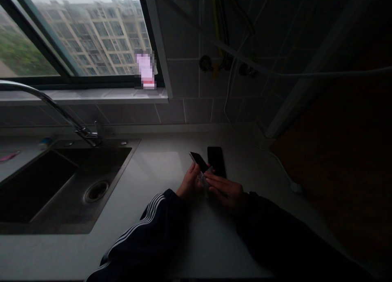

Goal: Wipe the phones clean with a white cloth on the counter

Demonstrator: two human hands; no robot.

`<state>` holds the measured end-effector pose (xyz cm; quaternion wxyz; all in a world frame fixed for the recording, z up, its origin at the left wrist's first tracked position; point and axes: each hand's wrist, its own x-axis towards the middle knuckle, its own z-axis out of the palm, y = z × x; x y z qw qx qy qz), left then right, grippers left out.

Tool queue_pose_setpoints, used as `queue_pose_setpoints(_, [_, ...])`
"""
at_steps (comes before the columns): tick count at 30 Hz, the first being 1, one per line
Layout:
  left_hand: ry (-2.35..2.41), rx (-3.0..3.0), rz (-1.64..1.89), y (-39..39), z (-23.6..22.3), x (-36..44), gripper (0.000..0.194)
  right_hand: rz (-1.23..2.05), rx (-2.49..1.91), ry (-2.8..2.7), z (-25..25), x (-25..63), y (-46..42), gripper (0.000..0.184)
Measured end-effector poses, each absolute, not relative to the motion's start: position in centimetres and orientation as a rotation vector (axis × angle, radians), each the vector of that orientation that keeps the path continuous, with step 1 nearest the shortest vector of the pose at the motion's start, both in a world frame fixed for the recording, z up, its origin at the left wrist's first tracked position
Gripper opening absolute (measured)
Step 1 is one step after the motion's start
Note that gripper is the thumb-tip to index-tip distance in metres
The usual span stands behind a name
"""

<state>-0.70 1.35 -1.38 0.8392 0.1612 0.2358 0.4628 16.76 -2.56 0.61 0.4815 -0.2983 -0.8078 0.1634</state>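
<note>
- Black glass first: we count two smartphones, the held smartphone [199, 161] tilted up in the left hand [190, 183], clenched around its lower end, and the flat smartphone [217, 161] lying on the desk [159, 172] just beside both hands.
- We see the right hand [225, 191] curled over one small clear piece [203, 180] against the held smartphone; whether it grasps that piece, we cannot tell.
- We judge that the slick clear piece could slip, or a loosened left grip could drop the held smartphone onto the flat one.
- We count one steel sink [131, 145] and one faucet [52, 95] nearby.
</note>
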Motion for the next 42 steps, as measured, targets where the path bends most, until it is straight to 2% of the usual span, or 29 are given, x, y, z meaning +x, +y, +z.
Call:
queue_pose_setpoints(9, [0.546, 0.37, 1.154, 1.3, -0.7, -1.3, 0.056, 0.417, -0.764, -1.93, 0.4, 16.9, -2.0, 0.036])
queue_pose_setpoints(20, [0.521, 0.445, 1.135, 1.2, -1.4, -1.0, 0.064, 0.383, -0.709, -1.946, 0.7, 16.8, -2.6, 0.04])
queue_pose_setpoints(29, [0.481, 0.378, 1.213, 1.2, -0.2, -1.5, 0.054, 0.356, -0.733, -1.938, 0.5, 16.6, -2.1, 0.042])
queue_pose_setpoints(42, [0.56, 0.509, 1.179, 1.4, -1.3, -1.2, 0.061, 0.339, -0.67, -1.994, 0.4, 17.0, -2.0, 0.043])
